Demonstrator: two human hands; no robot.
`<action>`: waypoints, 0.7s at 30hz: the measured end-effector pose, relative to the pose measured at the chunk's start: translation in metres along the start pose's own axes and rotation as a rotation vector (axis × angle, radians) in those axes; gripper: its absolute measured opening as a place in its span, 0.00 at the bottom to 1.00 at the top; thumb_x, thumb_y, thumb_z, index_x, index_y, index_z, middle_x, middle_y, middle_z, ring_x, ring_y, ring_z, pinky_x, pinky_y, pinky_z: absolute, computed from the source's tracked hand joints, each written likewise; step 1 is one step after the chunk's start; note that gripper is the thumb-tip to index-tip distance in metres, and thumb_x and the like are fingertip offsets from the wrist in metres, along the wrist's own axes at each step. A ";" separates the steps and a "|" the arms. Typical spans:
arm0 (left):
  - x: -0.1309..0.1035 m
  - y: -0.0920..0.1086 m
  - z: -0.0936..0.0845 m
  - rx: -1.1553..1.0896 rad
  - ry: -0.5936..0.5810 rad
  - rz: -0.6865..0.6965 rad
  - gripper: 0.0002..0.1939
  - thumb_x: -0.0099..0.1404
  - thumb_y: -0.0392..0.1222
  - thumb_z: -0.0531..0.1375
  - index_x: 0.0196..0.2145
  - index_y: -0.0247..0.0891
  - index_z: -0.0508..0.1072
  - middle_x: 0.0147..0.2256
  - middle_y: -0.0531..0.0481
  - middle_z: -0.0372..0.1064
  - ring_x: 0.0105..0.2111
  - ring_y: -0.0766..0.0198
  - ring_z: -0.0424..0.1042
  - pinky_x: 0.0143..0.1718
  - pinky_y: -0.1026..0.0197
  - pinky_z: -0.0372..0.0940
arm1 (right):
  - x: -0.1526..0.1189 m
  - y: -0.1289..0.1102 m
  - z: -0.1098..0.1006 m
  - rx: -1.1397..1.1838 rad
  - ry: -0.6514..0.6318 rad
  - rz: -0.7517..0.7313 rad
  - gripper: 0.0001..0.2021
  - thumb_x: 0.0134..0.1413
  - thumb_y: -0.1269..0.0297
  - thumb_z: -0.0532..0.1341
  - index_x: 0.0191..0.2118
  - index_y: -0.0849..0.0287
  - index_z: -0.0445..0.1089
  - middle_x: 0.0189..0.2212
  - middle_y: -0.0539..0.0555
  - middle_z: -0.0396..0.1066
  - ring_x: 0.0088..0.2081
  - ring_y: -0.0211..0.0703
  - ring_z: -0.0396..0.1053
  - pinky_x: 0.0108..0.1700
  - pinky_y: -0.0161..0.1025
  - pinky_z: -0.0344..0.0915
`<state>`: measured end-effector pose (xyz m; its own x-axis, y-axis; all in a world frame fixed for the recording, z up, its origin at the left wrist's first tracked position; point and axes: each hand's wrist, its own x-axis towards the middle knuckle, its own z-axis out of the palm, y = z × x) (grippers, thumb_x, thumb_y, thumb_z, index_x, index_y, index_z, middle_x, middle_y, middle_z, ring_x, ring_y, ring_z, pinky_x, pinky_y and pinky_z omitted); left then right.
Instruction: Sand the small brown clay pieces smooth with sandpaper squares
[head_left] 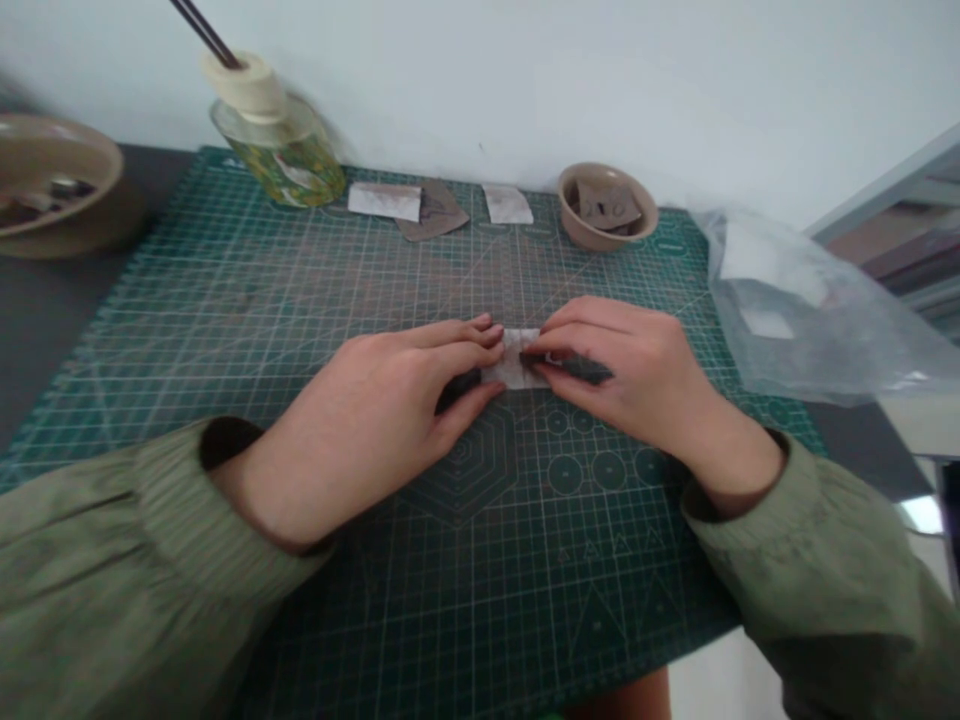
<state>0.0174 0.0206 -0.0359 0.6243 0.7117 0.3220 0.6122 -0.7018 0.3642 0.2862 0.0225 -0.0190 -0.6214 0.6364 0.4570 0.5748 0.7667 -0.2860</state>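
Note:
A small white paper-like piece (517,375) lies flat on the green cutting mat (457,560), between my two hands. My left hand (397,400) holds down its left end, fingertips along the upper side and thumb at the lower edge. At the right end, my right hand (630,370) has thumb and fingers pinched together over the piece. A small dark spot shows at those fingertips; whether it is an object or shadow is unclear. Both ends of the piece are partly hidden by my fingers.
Behind my hands are a reed diffuser bottle (292,155), a white strip (384,201) on a grey-brown sheet (439,215), another white piece (508,205) and a small bowl (600,238). A larger bowl (67,235) stands left; a clear plastic bag (810,350) lies right.

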 end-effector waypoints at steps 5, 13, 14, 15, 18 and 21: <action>0.000 -0.001 0.000 -0.011 -0.011 -0.007 0.17 0.79 0.47 0.64 0.59 0.39 0.83 0.64 0.43 0.79 0.63 0.45 0.80 0.69 0.38 0.74 | 0.001 0.003 0.003 0.018 0.019 -0.009 0.06 0.67 0.74 0.69 0.46 0.60 0.81 0.45 0.58 0.83 0.47 0.50 0.81 0.51 0.44 0.77; 0.001 -0.002 0.000 -0.011 -0.010 -0.007 0.17 0.78 0.46 0.65 0.59 0.40 0.83 0.64 0.44 0.79 0.63 0.45 0.80 0.69 0.38 0.74 | -0.001 0.005 0.002 0.056 0.021 0.037 0.06 0.68 0.72 0.69 0.46 0.56 0.81 0.45 0.55 0.84 0.46 0.48 0.81 0.49 0.44 0.76; 0.001 -0.002 0.000 -0.013 -0.013 -0.005 0.16 0.78 0.47 0.64 0.59 0.40 0.83 0.64 0.44 0.79 0.63 0.45 0.80 0.69 0.38 0.74 | -0.001 0.005 0.002 0.058 0.022 0.038 0.06 0.68 0.72 0.69 0.46 0.55 0.81 0.45 0.55 0.84 0.46 0.48 0.81 0.50 0.44 0.76; 0.001 -0.002 0.000 -0.013 -0.016 -0.006 0.17 0.78 0.47 0.64 0.59 0.41 0.83 0.64 0.43 0.79 0.63 0.45 0.80 0.69 0.38 0.74 | 0.000 0.005 0.002 0.064 0.024 0.035 0.06 0.68 0.72 0.68 0.45 0.55 0.81 0.45 0.55 0.84 0.46 0.48 0.81 0.49 0.44 0.76; 0.000 -0.001 0.000 -0.010 -0.013 -0.010 0.17 0.78 0.48 0.64 0.59 0.40 0.83 0.64 0.43 0.79 0.63 0.45 0.80 0.69 0.38 0.73 | -0.001 0.005 0.002 0.087 0.024 0.026 0.06 0.67 0.73 0.69 0.46 0.57 0.81 0.45 0.55 0.83 0.46 0.48 0.81 0.49 0.43 0.76; 0.000 -0.001 0.000 -0.014 -0.011 -0.007 0.17 0.78 0.46 0.64 0.59 0.39 0.83 0.64 0.42 0.79 0.64 0.46 0.79 0.70 0.40 0.73 | -0.002 0.005 0.003 0.087 0.020 0.042 0.06 0.67 0.73 0.68 0.46 0.56 0.81 0.45 0.55 0.83 0.47 0.48 0.81 0.50 0.44 0.76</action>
<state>0.0164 0.0216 -0.0363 0.6252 0.7164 0.3097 0.6101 -0.6961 0.3785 0.2891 0.0257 -0.0238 -0.5867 0.6668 0.4595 0.5510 0.7446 -0.3768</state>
